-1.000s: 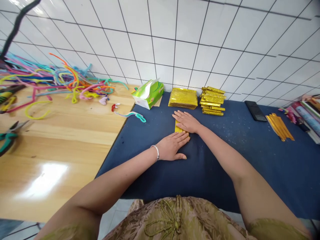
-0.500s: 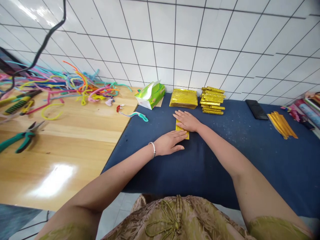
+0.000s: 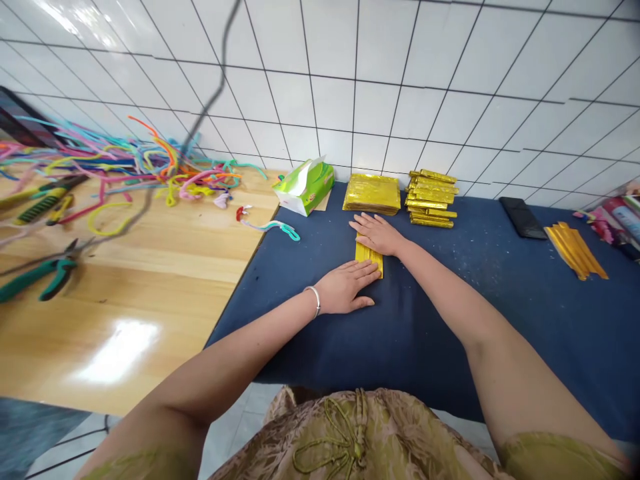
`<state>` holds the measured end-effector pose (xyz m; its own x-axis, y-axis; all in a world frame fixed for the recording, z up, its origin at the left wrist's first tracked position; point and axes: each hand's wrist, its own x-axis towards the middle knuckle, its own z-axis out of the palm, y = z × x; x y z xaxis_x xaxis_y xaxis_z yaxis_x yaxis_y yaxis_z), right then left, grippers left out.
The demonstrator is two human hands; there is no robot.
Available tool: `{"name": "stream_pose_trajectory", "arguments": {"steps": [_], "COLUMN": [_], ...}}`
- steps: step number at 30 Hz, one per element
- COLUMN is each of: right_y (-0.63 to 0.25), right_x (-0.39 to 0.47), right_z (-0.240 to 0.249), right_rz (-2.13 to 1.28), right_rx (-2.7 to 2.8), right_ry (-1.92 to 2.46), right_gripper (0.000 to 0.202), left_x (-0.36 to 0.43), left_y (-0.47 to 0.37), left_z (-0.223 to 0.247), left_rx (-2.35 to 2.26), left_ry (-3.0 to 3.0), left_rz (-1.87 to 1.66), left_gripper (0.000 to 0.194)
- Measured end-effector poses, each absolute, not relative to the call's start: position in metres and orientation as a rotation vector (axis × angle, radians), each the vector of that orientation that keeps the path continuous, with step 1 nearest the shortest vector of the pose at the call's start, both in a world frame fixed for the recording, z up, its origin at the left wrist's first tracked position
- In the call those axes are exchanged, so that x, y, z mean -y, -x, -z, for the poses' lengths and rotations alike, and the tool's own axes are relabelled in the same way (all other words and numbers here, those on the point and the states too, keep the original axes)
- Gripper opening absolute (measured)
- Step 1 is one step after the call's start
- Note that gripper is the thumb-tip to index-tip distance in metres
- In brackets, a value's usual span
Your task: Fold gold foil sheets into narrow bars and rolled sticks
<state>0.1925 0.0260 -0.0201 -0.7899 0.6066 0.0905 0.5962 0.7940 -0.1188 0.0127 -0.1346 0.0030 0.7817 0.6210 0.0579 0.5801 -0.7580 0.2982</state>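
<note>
L hand & R hand flat, fingers extended, gripping nothing, prob. holding shiny gold rectangular foil piece smooth vs. dark-blue cloth-covered bench.

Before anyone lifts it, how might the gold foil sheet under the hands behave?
The gold foil sheet is probably light: it lies thin and flat on the dark blue cloth. Its lengthwise creases suggest it may bend easily.

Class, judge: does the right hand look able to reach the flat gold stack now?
Probably yes: the right hand lies flat on a gold piece, and the flat gold stack sits just beyond, with nothing between.
</note>
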Motion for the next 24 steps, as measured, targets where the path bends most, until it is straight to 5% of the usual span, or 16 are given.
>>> {"name": "stream_pose_trajectory", "arguments": {"steps": [11,17,24], "right_y": [-0.200,-0.226,-0.233], "right_x": [-0.007,0.029,0.048], "right_z": [0.006,0.003,0.012], "right_rz": [-0.017,-0.200,-0.131], "right_rx": [2.449,2.376,2.776], "right_ry": [1.051,1.073,1.192], "right_gripper": [0.043,0.038,0.057], "left_x": [0.080,0.046,0.053], "left_y": [-0.003,-0.002,0.001], "left_z": [-0.002,0.000,0.006], "left_rx": [-1.096,-1.148,-1.234], "left_ry": [-2.450,-2.673,-2.726], "left_rz": [-0.718,-0.414,-0.271], "left_gripper": [0.043,0.065,0.066]}}
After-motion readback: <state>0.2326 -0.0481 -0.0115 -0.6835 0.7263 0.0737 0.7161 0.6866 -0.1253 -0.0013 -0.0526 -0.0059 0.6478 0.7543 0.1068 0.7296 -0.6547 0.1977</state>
